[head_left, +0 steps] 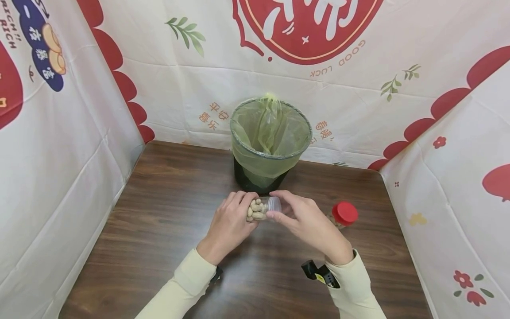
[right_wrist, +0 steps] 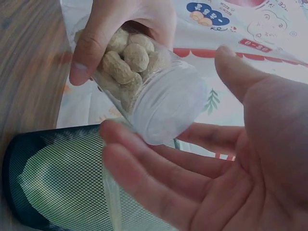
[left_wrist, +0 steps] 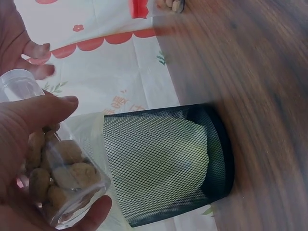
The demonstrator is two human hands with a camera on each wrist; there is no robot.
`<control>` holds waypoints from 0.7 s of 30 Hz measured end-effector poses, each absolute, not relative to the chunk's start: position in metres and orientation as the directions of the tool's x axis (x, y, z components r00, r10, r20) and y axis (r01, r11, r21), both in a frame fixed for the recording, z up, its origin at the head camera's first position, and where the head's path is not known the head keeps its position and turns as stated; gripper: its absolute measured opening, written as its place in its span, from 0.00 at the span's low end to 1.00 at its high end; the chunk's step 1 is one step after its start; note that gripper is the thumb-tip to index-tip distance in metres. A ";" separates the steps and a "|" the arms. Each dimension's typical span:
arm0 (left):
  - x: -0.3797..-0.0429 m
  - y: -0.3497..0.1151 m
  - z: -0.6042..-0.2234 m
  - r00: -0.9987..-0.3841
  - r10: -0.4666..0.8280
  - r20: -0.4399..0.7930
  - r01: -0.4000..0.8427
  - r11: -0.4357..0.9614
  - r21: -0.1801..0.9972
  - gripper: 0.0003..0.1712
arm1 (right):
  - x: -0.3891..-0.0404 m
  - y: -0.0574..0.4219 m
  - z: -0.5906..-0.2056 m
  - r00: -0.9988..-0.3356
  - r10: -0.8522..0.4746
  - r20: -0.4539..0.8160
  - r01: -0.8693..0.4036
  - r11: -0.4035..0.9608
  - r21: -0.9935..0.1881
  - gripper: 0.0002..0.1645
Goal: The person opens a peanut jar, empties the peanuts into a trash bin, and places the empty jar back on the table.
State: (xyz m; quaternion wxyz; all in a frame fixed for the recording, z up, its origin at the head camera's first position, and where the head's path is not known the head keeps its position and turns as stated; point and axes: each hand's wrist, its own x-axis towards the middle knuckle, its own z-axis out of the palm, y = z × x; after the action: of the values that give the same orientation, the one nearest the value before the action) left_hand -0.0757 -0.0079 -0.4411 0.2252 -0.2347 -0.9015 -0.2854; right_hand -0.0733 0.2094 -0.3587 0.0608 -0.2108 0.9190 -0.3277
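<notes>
In the head view my left hand (head_left: pixel 233 218) grips a clear plastic jar (head_left: pixel 260 209) of unshelled peanuts, tilted on its side above the table. The peanuts (right_wrist: pixel 126 60) show through its wall in the right wrist view. A translucent lid (right_wrist: pixel 171 103) covers the jar's end that faces my right hand (head_left: pixel 304 218). Around that lid the right hand's fingers (right_wrist: pixel 159 178) are spread and loosely bent, with the thumb standing away from it. Whether a fingertip touches the lid's underside I cannot tell. Thumb and fingers of the left hand (left_wrist: pixel 29 125) wrap the jar's body.
Behind the hands stands a dark mesh bin (left_wrist: pixel 159 166) lined with a yellow-green bag (head_left: pixel 255 128). Right of the right hand is another jar with a red lid (head_left: pixel 345 213). Printed white cloth (head_left: pixel 179 88) walls surround the brown wooden table (head_left: pixel 159 199).
</notes>
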 end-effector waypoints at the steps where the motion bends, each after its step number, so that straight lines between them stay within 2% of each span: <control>1: -0.076 -0.008 -0.441 -0.784 0.295 0.545 0.554 0.729 0.402 0.28 | -0.073 0.209 -0.358 -0.904 -0.428 0.028 -0.348 0.696 -0.628 0.30; 6: -0.075 -0.008 -0.440 -0.795 0.296 0.530 0.549 0.723 0.420 0.28 | -0.072 0.210 -0.357 -0.884 -0.460 0.084 -0.415 0.688 -0.595 0.31; 13: -0.075 -0.008 -0.440 -0.833 0.281 0.477 0.520 0.692 0.501 0.30 | -0.072 0.211 -0.355 -0.819 -0.543 0.186 -0.549 0.647 -0.529 0.31; 21: -0.074 -0.009 -0.441 -0.856 0.285 0.432 0.499 0.675 0.543 0.31 | -0.071 0.213 -0.355 -0.793 -0.576 0.196 -0.579 0.616 -0.534 0.32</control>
State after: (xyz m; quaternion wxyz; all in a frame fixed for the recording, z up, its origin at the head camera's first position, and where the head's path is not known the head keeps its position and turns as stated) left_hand -0.0740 -0.0089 -0.4407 0.1577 -0.2172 -0.9015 -0.3394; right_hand -0.0709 0.2125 -0.3548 -0.0025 -0.3215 0.8988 -0.2979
